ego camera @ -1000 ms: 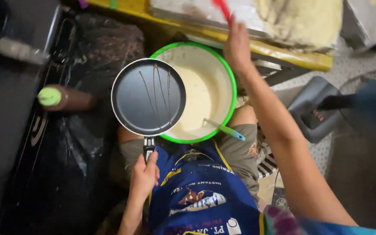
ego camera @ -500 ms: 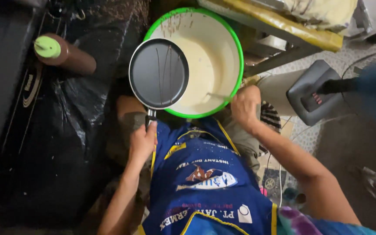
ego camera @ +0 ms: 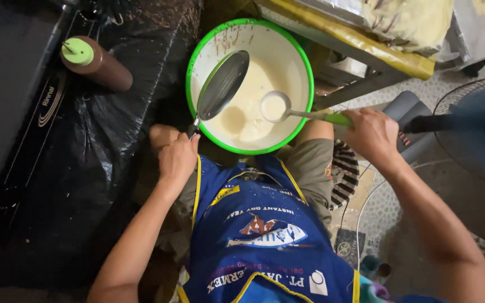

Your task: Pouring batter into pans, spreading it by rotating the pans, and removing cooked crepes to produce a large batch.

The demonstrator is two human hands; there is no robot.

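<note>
My left hand (ego camera: 176, 159) grips the handle of a small dark frying pan (ego camera: 223, 84), which is tilted steeply over a green-rimmed white basin (ego camera: 305, 67) of pale batter (ego camera: 248, 109). My right hand (ego camera: 373, 133) holds the green handle of a metal ladle (ego camera: 274, 106). The ladle's bowl is full of batter and hangs over the basin, just right of the pan. The basin sits between my knees, above my blue apron (ego camera: 265, 235).
A brown squeeze bottle with a green cap (ego camera: 94, 63) lies on black plastic sheeting (ego camera: 85, 168) at the left, beside a black stove top (ego camera: 12, 95). A yellow-edged table (ego camera: 366, 45) with flat breads stands behind the basin. A fan (ego camera: 472, 129) is at the right.
My right hand came down from the table, took the ladle and lifted it full of batter. My left hand tipped the pan from flat to steeply tilted over the basin.
</note>
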